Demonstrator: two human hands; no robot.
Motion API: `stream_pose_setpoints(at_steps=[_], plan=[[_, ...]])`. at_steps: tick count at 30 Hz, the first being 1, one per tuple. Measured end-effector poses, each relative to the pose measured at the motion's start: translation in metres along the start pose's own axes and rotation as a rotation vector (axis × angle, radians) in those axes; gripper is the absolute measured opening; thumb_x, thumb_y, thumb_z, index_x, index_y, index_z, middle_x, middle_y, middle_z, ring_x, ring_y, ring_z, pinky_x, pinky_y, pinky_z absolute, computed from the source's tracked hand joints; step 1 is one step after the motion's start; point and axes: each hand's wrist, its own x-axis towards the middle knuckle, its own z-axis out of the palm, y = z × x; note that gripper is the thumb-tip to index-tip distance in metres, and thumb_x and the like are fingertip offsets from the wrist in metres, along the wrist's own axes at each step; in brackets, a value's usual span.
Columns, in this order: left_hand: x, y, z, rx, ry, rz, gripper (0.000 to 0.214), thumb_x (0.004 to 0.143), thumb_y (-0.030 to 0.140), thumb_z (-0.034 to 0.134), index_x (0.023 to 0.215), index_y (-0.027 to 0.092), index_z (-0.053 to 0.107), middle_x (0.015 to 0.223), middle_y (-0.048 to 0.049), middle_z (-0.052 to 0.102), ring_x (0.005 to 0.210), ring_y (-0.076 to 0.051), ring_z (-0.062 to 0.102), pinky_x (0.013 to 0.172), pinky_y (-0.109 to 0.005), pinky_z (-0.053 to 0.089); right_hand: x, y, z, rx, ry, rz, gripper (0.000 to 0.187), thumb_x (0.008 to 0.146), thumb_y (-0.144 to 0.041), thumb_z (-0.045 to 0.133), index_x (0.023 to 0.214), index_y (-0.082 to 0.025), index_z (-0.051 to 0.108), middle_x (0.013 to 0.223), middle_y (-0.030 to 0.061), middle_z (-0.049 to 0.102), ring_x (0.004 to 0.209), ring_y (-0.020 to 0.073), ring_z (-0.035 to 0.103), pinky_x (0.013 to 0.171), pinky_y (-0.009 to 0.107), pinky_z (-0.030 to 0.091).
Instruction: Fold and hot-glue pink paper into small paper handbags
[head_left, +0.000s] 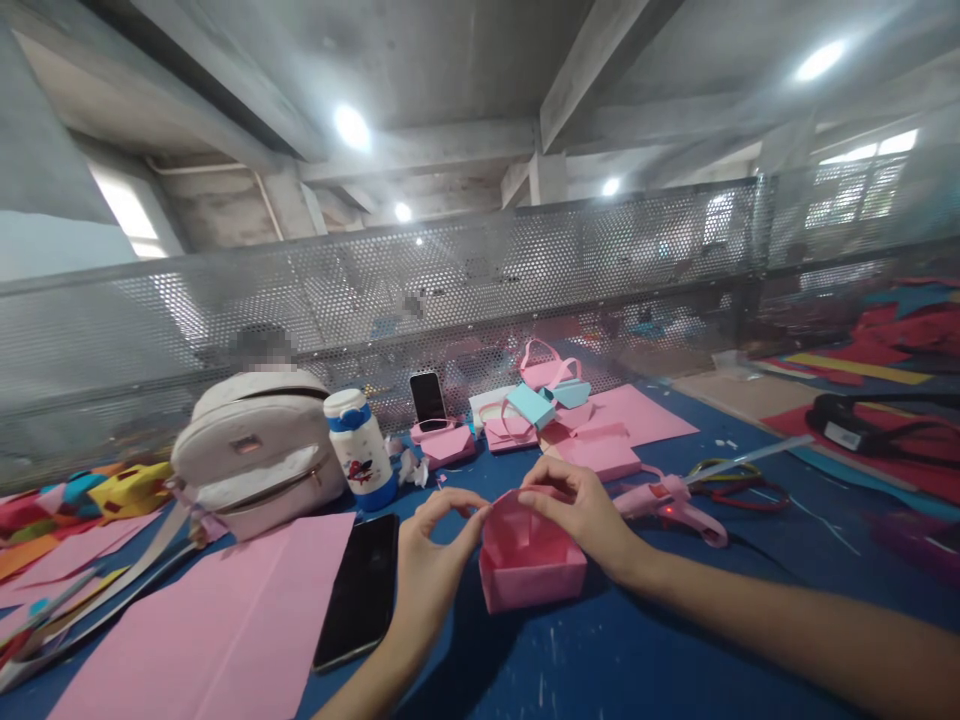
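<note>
A small pink paper box point(532, 588) stands open at the top on the blue table, its front wall facing me. My left hand point(441, 545) pinches the upper left corner of its back flap between thumb and fingertips. From the other side, my right hand point(574, 510) grips the same raised flap near its top right, fingers curled behind it. Just right of that hand lies a pink glue gun point(671, 505) with a small red light showing and a clear glue stick out of its back. A black phone point(360, 590) rests face up beside my left wrist.
Pink paper sheets point(217, 610), a white backpack point(259, 450) and a white-and-blue bottle point(360, 450) are at left. Behind stand folded pink paper bags point(450, 443), an upright phone point(428, 400) and a perforated metal screen point(465, 290). Scissors point(739, 485) lie right of the glue gun.
</note>
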Motion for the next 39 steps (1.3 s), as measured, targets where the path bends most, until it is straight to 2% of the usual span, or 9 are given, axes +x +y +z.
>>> stream_pose_setpoints(at_steps=[8,26,39], plan=[[0.000,0.001,0.000,-0.006,-0.007,-0.033,0.011,0.076,0.031,0.072,0.069,0.022,0.073,0.072,-0.0002,0.071,0.074,-0.020,0.063,0.078,-0.030,0.045,0.000,0.001,-0.001,-0.026,-0.005,0.001,0.013,0.079,-0.030,0.069,0.075,-0.018,0.065,0.074,0.0007,0.064,0.074,0.0168,0.060,0.073,0.028,0.048],[-0.004,0.010,0.000,-0.026,-0.002,0.050,0.013,0.077,0.028,0.073,0.066,0.022,0.070,0.073,-0.0019,0.073,0.075,-0.021,0.065,0.078,-0.033,0.049,-0.006,-0.008,0.003,-0.065,-0.063,-0.038,0.011,0.079,-0.027,0.071,0.074,-0.018,0.069,0.073,0.0017,0.067,0.072,0.0166,0.061,0.070,0.029,0.049],[-0.007,0.013,0.001,-0.024,-0.039,0.004,0.016,0.080,0.030,0.070,0.067,0.022,0.071,0.074,-0.0019,0.072,0.077,-0.021,0.065,0.084,-0.035,0.047,-0.009,-0.009,0.006,-0.079,-0.074,-0.058,0.009,0.079,-0.026,0.070,0.074,-0.018,0.069,0.073,0.0014,0.066,0.072,0.0164,0.060,0.067,0.028,0.047]])
